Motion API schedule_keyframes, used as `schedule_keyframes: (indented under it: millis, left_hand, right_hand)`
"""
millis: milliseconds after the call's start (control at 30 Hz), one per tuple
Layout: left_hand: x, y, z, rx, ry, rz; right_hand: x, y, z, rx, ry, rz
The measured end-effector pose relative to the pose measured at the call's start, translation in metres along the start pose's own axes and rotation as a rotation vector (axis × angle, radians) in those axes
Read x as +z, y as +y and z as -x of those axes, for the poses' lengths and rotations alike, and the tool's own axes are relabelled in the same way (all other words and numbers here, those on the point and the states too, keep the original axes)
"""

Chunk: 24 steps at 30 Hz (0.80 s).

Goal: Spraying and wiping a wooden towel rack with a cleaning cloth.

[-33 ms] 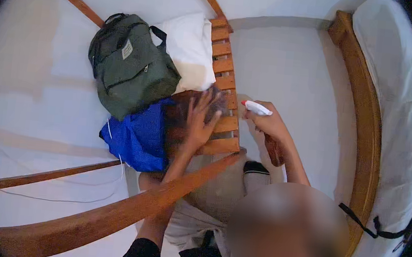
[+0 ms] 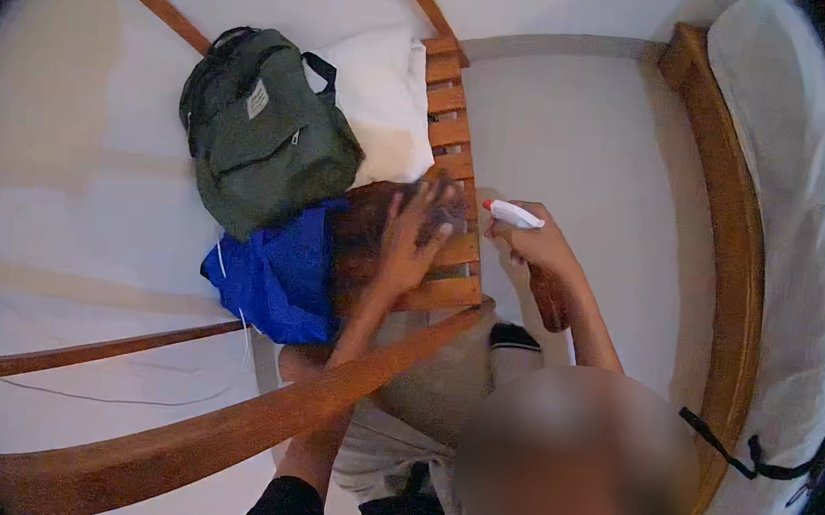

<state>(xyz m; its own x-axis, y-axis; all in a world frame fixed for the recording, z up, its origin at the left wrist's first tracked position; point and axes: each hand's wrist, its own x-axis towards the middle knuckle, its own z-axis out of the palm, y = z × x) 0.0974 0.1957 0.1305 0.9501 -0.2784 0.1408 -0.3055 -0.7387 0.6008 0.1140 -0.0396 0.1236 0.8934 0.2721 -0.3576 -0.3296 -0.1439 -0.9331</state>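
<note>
My right hand [image 2: 539,246] is wrapped round a spray bottle [image 2: 551,302] with a brown body, a white trigger head and a red nozzle tip. It holds the bottle beside the edge of a slatted wooden bench [image 2: 449,134], the nozzle facing the bench. My left hand [image 2: 412,242] lies over the bench with its fingers spread, slightly blurred. Beneath and beside its fingers is a dark, mottled patch [image 2: 446,206] whose kind I cannot make out. Left of that hand, a dark brown surface [image 2: 359,242] shows on the bench.
A green backpack [image 2: 269,137] leans on a white folded cloth [image 2: 383,104] at the bench's far end. A blue bag [image 2: 275,278] sits nearer. A curved wooden rail [image 2: 244,421] crosses my left forearm. On the right stands a wooden frame [image 2: 736,241] with white bedding [image 2: 809,219].
My left hand has shifted slightly to the right over the bench. My right hand and the spray bottle stay in place.
</note>
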Motion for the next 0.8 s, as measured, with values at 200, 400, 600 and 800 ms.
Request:
schedule_keyframes:
  millis: [200,400,600,800]
  left_hand:
    - [-0.008,0.004,0.03,0.163,-0.159,-0.093]
    - [-0.005,-0.033,0.115,-0.597,0.554,0.27]
    - [0.029,-0.06,0.124,-0.791,1.114,0.339]
    - [0.041,-0.105,0.133,-0.691,1.33,0.21]
  right_hand:
    - [0.01,0.007,-0.019,0.039,-0.045,0.16]
    - [0.039,-0.033,-0.011,-0.318,0.133,0.565]
    - [0.108,-0.081,-0.029,-0.376,-0.157,0.906]
    - [0.113,-0.067,-0.022,-0.438,-0.06,0.821]
